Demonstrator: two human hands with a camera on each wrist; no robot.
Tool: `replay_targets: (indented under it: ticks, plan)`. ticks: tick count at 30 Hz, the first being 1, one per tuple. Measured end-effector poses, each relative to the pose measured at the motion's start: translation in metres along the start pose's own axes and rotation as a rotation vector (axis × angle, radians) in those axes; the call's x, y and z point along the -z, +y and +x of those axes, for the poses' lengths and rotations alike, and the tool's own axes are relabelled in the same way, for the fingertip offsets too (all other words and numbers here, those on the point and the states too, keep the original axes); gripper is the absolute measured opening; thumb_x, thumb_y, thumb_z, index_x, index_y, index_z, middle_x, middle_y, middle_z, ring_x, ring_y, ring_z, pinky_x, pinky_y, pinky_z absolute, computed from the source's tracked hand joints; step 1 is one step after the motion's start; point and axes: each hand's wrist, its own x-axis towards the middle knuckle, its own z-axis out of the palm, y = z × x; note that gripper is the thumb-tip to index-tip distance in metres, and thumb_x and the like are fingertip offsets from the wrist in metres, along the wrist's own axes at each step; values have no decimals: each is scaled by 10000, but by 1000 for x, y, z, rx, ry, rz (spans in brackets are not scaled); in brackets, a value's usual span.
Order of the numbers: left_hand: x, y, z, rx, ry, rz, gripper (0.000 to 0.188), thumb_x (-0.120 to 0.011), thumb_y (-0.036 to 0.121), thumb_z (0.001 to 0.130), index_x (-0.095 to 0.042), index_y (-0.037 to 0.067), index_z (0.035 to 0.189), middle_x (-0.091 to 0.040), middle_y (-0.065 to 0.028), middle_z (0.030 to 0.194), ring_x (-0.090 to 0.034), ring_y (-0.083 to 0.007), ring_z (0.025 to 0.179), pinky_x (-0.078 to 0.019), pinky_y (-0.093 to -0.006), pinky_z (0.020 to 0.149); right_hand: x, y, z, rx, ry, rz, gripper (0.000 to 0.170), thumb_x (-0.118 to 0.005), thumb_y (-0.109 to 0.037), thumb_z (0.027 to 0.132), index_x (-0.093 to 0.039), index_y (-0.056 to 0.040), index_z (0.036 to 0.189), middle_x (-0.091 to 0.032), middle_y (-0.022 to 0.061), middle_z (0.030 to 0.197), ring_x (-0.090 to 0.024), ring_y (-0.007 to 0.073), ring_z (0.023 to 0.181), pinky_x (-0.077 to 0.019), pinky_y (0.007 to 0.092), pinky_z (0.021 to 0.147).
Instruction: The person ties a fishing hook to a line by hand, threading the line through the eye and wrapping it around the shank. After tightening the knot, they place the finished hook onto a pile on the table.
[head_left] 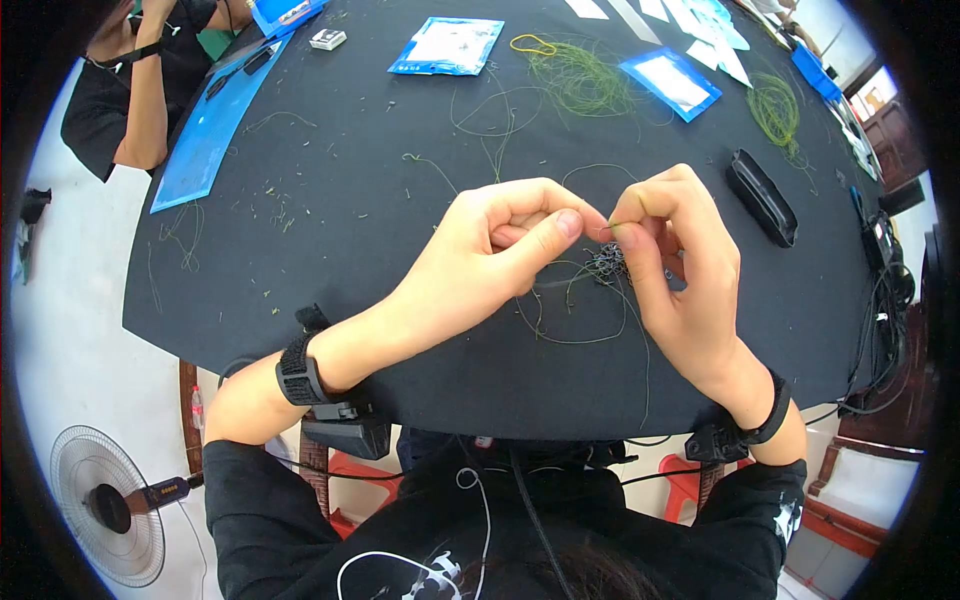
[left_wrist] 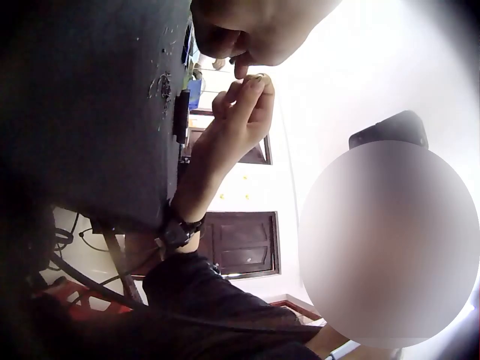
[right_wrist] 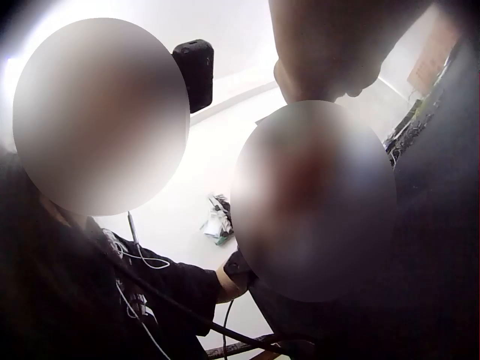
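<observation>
right hand [head_left: 700, 265]: thumb + finger clamped on some green thread [head_left: 612, 226] | left hand [head_left: 480, 245]: fingertip right by it, can't tell if it's gripping | thread's up over the black table [head_left: 350, 130], near a little dark pile [head_left: 606, 262]

Left hand [head_left: 490, 235] and right hand [head_left: 695, 270] were side by side above counter [head_left: 330, 190], heap of bits [head_left: 606, 260] below, between them. Case [head_left: 763, 200] lay right of right hand. Behind hands, thread coil [head_left: 585, 82] lay between left packet [head_left: 447, 46] and right packet [head_left: 672, 84], second coil [head_left: 773, 108] farther right. Mat [head_left: 200, 155] lay along counter's left edge; fan [head_left: 108, 505] stood off counter, at left.
</observation>
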Motion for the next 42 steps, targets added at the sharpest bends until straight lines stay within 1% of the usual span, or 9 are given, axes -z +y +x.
replay_targets:
  ticks: [5, 9, 15, 18, 21, 26, 32, 36, 42]
  plan:
    - [0, 0, -3, -6, 0, -15, 212, -467, 176, 925, -586, 21, 1009, -357, 107, 547, -255, 10, 439, -170, -175, 401, -2, 3, -2, 3, 0, -18, 138, -594, 49, 741, -526, -29, 832, -496, 74, 720, -531, 185, 584, -424, 280, 512]
    - [3, 2, -3, 16, -54, -54, 213, -431, 133, 920, -586, 18, 1010, -361, 103, 542, -264, 6, 444, -190, -178, 409, -1, 2, -2, 15, -11, -90, 151, -610, 30, 730, -523, -41, 832, -500, 72, 726, -534, 200, 593, -424, 295, 499]
    - [4, -9, 2, -130, -2, 54, 246, -382, 130, 894, -576, 15, 992, -406, 67, 595, -321, -8, 500, -232, -185, 434, -2, 3, -2, 122, -19, -169, 184, -624, 27, 690, -527, -49, 827, -495, 69, 728, -535, 225, 600, -433, 326, 498]
    - [1, -6, 1, -131, 50, -114, 275, -407, 179, 894, -618, 5, 929, -508, 40, 703, -362, -22, 539, -297, -181, 471, -2, 3, -2, 165, -27, -177, 195, -636, 25, 674, -533, -51, 821, -492, 72, 732, -535, 230, 605, -435, 326, 492]
    - [2, 5, -3, 82, -32, -148, 285, -463, 230, 916, -629, -1, 914, -521, 46, 696, -369, -5, 555, -282, -180, 472, -3, 3, -2, 184, -20, -206, 208, -649, 19, 659, -538, -48, 823, -489, 72, 732, -534, 230, 606, -433, 319, 483]
    - [-1, 5, -3, 27, 47, -67, 210, -590, 188, 869, -637, -7, 931, -429, 97, 587, -304, 17, 542, -233, -178, 473, -3, 4, -2, 223, 0, -249, 227, -662, 16, 646, -541, -41, 829, -488, 73, 726, -531, 230, 606, -434, 319, 485]
    - [-1, 4, -4, -18, 95, 17, 112, -592, 113, 858, -623, 19, 910, -365, 126, 557, -279, 30, 497, -193, -163, 451, -4, 3, -2, 209, 22, -227, 217, -662, 29, 648, -542, -37, 816, -493, 72, 715, -528, 223, 600, -427, 315, 488]
    - [2, 3, -5, -87, 153, 94, 111, -612, 108, 843, -635, 12, 894, -376, 120, 554, -273, 31, 489, -191, -165, 449, -2, -1, -2, 79, 52, -23, 182, -640, 63, 665, -555, -32, 794, -502, 63, 689, -504, 186, 570, -403, 278, 485]
    - [2, 3, -6, -223, 253, 326, 96, -636, 95, 820, -662, 19, 874, -483, 90, 567, -267, 36, 481, -176, -161, 438, 2, -5, 0, 57, 9, -39, 169, -622, 78, 663, -561, -32, 777, -514, 55, 682, -468, 153, 545, -380, 260, 484]
